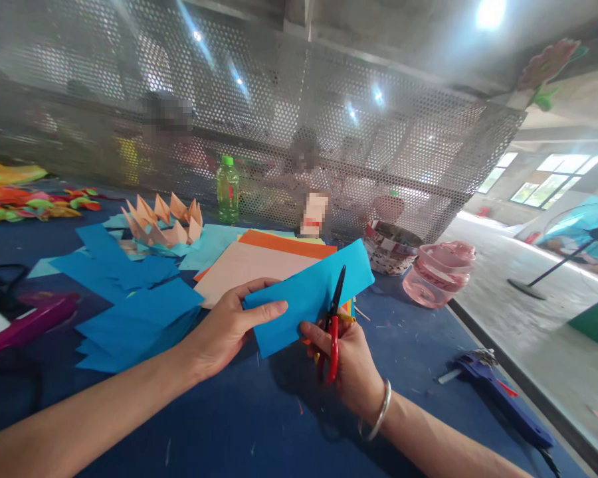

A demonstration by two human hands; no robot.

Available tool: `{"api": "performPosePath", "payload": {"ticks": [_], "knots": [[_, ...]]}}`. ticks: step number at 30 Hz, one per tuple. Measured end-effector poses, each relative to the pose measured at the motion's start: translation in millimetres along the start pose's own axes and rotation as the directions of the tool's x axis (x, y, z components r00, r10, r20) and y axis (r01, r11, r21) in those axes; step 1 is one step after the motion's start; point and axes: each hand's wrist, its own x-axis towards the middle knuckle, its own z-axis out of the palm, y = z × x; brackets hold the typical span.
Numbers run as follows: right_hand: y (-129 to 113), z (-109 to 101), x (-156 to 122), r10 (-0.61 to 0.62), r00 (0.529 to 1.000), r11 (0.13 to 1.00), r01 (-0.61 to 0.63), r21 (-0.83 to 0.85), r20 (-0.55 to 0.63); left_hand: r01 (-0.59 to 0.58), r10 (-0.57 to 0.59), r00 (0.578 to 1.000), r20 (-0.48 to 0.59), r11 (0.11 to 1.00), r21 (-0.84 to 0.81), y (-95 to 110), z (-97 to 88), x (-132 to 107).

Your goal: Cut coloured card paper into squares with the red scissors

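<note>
A strip of bright blue paper (294,299) is held up over the dark blue table. My left hand (229,325) pinches its left end, thumb on the near face. Red-handled scissors (334,345) sit in my right hand (351,352), blades pointing up across the front of the paper. My right thumb also touches the strip's lower edge. Whether the blades are parted is hard to make out. Beneath the strip lies a stack of pale pink and orange sheets (249,262). To the left, cut blue paper pieces (139,318) are piled beside a ring of folded peach paper points (164,222).
A green bottle (228,189) stands before the perforated metal screen (269,99). At the right are a patterned basket (391,249), a pink plastic container (438,275) and a blue glue gun (503,398) near the table edge. A purple tool (34,322) lies far left.
</note>
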Motion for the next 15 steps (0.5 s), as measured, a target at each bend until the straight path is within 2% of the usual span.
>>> {"api": "performPosePath", "payload": {"ticks": [3,5,7,9,15], "knots": [[-0.8,0.3,-1.8,0.008,1.000,1.000,-0.008,-0.004,0.004,0.021,-0.025,0.990,0.142,0.999,0.028,0.5,1.2,-4.2],[-0.7,0.5,-2.7,0.012,1.000,1.000,-0.012,-0.004,0.005,0.000,-0.020,0.982,0.190,0.994,0.108,-1.0,2.6,-6.8],[-1.0,1.1,-3.3,0.010,1.000,1.000,-0.010,-0.009,0.011,-0.024,-0.008,0.986,0.166,0.983,0.185,-3.6,4.5,-7.9],[-2.2,2.0,-3.7,0.013,0.999,1.000,-0.013,-0.016,0.030,0.003,-0.031,0.991,0.131,0.977,0.211,-6.4,6.0,-7.2],[-6.9,-2.7,-3.8,0.034,0.998,0.985,-0.023,-0.172,0.059,0.044,-0.045,0.990,0.136,0.999,0.012,-4.3,-2.3,2.6]]}}
